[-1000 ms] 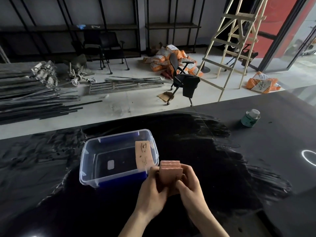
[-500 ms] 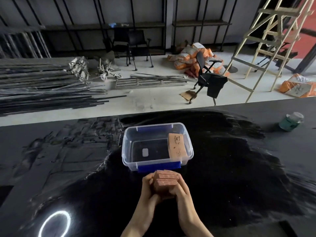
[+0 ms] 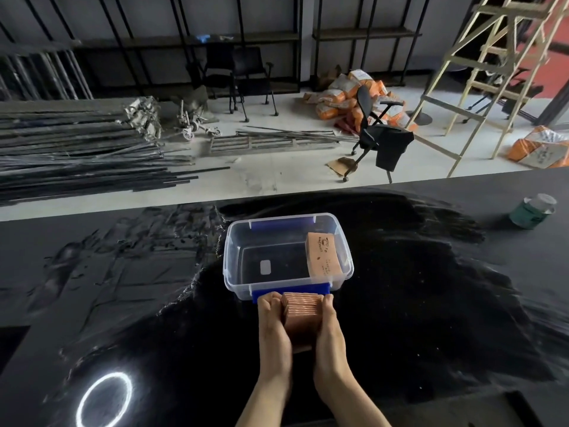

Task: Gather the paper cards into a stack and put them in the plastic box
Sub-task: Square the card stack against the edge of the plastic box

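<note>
A stack of brown paper cards (image 3: 301, 315) is pressed between my left hand (image 3: 272, 325) and my right hand (image 3: 331, 328), standing on edge just in front of the clear plastic box (image 3: 234, 272). The box has blue latches and sits on the black table, open at the top. One brown card (image 3: 323, 257) leans against the box's right inner wall. A small white label shows on the box floor.
A green jar with a pale lid (image 3: 531, 211) stands at the table's far right. A ring light reflects on the glossy black table (image 3: 154, 303) at lower left. Beyond the table lie metal rods, chairs, orange sacks and a wooden ladder.
The view swung so the box now sits centred. Both hands carried the card stack forward, up to the box's near blue latch, and now flank it with palms flat.
</note>
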Motion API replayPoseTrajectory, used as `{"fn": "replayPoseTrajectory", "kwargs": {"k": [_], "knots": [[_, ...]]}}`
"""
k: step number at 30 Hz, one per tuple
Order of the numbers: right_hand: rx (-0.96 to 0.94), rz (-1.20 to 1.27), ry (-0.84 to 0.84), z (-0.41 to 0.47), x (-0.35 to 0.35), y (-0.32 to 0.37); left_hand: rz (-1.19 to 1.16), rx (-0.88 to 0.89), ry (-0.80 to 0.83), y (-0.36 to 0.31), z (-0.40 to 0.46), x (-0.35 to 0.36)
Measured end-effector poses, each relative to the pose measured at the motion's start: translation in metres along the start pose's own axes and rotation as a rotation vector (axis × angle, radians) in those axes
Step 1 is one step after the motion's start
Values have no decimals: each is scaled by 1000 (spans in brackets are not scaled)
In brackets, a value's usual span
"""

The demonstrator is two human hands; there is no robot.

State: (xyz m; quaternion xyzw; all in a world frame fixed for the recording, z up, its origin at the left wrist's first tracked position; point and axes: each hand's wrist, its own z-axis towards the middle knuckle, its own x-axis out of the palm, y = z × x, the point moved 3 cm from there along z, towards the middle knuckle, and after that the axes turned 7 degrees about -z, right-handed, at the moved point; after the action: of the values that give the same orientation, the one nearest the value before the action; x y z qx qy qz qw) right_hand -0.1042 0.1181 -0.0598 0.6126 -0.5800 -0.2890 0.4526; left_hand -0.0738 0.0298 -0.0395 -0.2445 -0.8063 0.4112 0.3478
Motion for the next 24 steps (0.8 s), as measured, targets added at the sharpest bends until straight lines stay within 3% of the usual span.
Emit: {"fn": "replayPoseTrajectory", "kwargs": {"k": [3, 11, 19, 24], "knots": [[-33, 22, 5, 1, 4, 1, -46, -65, 4, 9, 1, -4], [-92, -18, -27, -1, 13, 3, -54, -29, 61, 12, 5, 0], [-351, -128, -157, 1, 17, 7, -38, 32, -126, 3, 14, 4], [-267, -123, -282, 13, 13, 13, -98, -98, 4, 2, 11, 11]]}}
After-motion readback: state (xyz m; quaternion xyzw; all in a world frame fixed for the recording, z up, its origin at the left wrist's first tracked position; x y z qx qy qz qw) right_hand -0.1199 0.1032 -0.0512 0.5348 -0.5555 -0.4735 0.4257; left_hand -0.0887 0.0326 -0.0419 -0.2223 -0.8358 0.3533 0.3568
